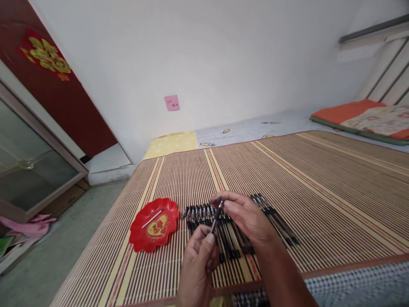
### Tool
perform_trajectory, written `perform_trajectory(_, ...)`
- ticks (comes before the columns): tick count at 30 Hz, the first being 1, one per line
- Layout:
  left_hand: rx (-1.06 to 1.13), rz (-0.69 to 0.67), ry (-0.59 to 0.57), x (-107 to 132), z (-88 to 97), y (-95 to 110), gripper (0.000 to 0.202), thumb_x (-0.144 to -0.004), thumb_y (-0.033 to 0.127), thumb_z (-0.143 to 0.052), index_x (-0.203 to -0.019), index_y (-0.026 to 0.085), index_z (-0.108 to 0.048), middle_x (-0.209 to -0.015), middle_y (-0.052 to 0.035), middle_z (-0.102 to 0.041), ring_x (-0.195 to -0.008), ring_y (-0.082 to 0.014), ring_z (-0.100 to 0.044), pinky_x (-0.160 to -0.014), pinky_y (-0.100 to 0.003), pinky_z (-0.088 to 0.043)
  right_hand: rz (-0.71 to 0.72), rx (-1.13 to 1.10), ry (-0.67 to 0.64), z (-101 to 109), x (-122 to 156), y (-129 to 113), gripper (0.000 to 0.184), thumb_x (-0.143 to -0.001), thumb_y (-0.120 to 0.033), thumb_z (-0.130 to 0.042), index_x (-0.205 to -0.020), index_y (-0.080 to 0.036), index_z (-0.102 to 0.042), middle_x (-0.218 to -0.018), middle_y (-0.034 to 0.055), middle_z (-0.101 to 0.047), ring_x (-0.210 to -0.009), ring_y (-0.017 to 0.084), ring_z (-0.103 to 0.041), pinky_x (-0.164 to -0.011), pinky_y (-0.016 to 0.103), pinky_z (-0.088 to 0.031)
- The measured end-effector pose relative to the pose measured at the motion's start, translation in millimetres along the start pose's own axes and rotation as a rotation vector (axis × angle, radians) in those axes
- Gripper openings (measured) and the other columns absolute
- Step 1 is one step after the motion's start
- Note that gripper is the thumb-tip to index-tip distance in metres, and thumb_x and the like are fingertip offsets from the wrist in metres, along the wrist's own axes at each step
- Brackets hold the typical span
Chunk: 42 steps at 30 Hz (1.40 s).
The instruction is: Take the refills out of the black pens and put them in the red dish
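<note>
My left hand (198, 256) pinches the lower end of a black pen (217, 217) and holds it up at a slant. My right hand (246, 215) grips the pen's upper tip between thumb and fingers. Both hands hover over a row of several black pens (204, 212) laid side by side on a striped bamboo mat (319, 179). More of these pens (277, 221) show to the right of my right hand. A red scalloped plate (143, 232) lies to the left with a thin white refill (152, 218) across it.
The mat covers a bed with a patterned sheet (243, 128) at its far end and an orange cushion (361, 117) at the right. A white wall bears a pink note (171, 102). A glass door (28, 166) and floor lie left.
</note>
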<state>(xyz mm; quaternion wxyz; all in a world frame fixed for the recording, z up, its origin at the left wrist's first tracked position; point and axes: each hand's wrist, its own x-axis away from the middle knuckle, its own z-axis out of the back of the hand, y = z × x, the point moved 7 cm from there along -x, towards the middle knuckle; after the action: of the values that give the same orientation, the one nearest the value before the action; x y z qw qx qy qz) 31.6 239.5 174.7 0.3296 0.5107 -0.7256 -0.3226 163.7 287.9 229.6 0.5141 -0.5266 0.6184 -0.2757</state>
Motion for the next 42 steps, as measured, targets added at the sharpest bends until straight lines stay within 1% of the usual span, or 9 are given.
perform_trajectory(5,-0.032,-0.021,0.015,0.2,0.2,-0.4,0.039,-0.078,0.042,-0.081,-0.09,0.018,-0.053,-0.059,0.0099,-0.034,-0.052,-0.0057,-0.021,-0.048,-0.02,-0.019,-0.013,0.04,0.023,5.6,-0.7,6.6,0.011,-0.085,-0.033,-0.072,-0.085,-0.022,-0.073,-0.094,0.0022,-0.07,-0.092,0.016,-0.062,-0.088,0.03,-0.047)
perform_trajectory(11,-0.01,-0.015,0.012,0.2,0.1,-1.2,0.039,-0.079,0.043,-0.08,-0.092,0.018,-0.053,-0.058,0.0105,-0.033,-0.052,-0.0061,-0.02,-0.048,-0.02,-0.018,-0.034,0.02,0.01,2.0,-0.9,7.1,0.024,-0.089,-0.041,-0.066,-0.099,-0.022,-0.075,-0.095,0.0051,-0.073,-0.095,0.019,-0.066,-0.091,0.034,-0.047)
perform_trajectory(17,-0.064,-0.03,0.015,-1.9,0.9,-3.3,0.037,-0.08,0.045,-0.078,-0.09,0.018,-0.053,-0.058,0.0102,-0.033,-0.052,-0.0062,-0.021,-0.048,-0.019,-0.02,-0.015,0.09,0.014,5.7,-0.9,5.7,0.013,-0.086,-0.034,-0.07,-0.088,-0.023,-0.075,-0.094,0.0032,-0.07,-0.093,0.017,-0.062,-0.089,0.031,-0.046)
perform_trajectory(23,-0.301,-0.201,0.166,0.0,6.2,5.8,0.037,-0.079,0.049,-0.076,-0.085,0.018,-0.057,-0.058,0.007,-0.047,-0.054,-0.0078,-0.038,-0.053,-0.018,-0.032,-0.019,0.121,0.061,6.7,-3.3,6.9,0.013,-0.083,-0.034,-0.072,-0.08,-0.022,-0.072,-0.089,0.002,-0.066,-0.087,0.016,-0.059,-0.083,0.029,-0.045)
perform_trajectory(29,-0.73,-0.414,0.34,10.3,8.2,17.4,0.021,-0.088,0.041,-0.065,-0.084,0.02,-0.063,-0.069,0.0013,-0.061,-0.064,-0.0141,-0.055,-0.06,-0.023,-0.041,-0.041,0.163,0.073,2.7,-4.9,7.7,0.018,-0.081,-0.038,-0.074,-0.076,-0.021,-0.07,-0.083,0.0006,-0.063,-0.081,0.015,-0.057,-0.077,0.028,-0.044)
perform_trajectory(34,-0.93,-0.553,0.367,14.4,5.2,21.9,0.014,-0.09,0.034,-0.062,-0.085,0.022,-0.068,-0.074,-0.0005,-0.067,-0.068,-0.0167,-0.061,-0.064,-0.025,-0.043,-0.037,0.196,0.06,1.0,-5.1,8.0,0.02,-0.082,-0.039,-0.073,-0.076,-0.021,-0.07,-0.083,0.0008,-0.064,-0.08,0.015,-0.058,-0.076,0.028,-0.045)
perform_trajectory(37,-0.934,-0.592,0.404,12.7,18.8,37.1,0.013,-0.089,0.035,-0.063,-0.087,0.022,-0.068,-0.078,-0.002,-0.068,-0.071,-0.0181,-0.063,-0.066,-0.026,-0.045,-0.041,0.186,0.062,-1.3,-5.6,14.8,0.021,-0.086,-0.042,-0.068,-0.083,-0.021,-0.072,-0.087,0.002,-0.067,-0.084,0.016,-0.061,-0.082,0.03,-0.048)
perform_trajectory(40,-0.814,-0.577,0.497,10.4,52.6,64.1,0.022,-0.087,0.042,-0.066,-0.09,0.02,-0.065,-0.075,-0.0016,-0.066,-0.067,-0.0171,-0.06,-0.061,-0.025,-0.046,-0.056,0.233,0.029,-6.6,-9.0,30.5,0.027,-0.093,-0.044,-0.057,-0.102,-0.023,-0.073,-0.098,0.0048,-0.071,-0.092,0.018,-0.065,-0.091,0.035,-0.049)
perform_trajectory(42,-0.688,-0.568,0.549,10.4,77.8,81.4,0.028,-0.084,0.046,-0.069,-0.091,0.019,-0.063,-0.07,0.0012,-0.062,-0.058,-0.0133,-0.054,-0.055,-0.022,-0.044,-0.079,0.435,-0.002,-11.2,-14.3,44.7,0.026,-0.093,-0.038,-0.057,-0.108,-0.022,-0.072,-0.105,0.007,-0.072,-0.098,0.02,-0.066,-0.093,0.037,-0.049)
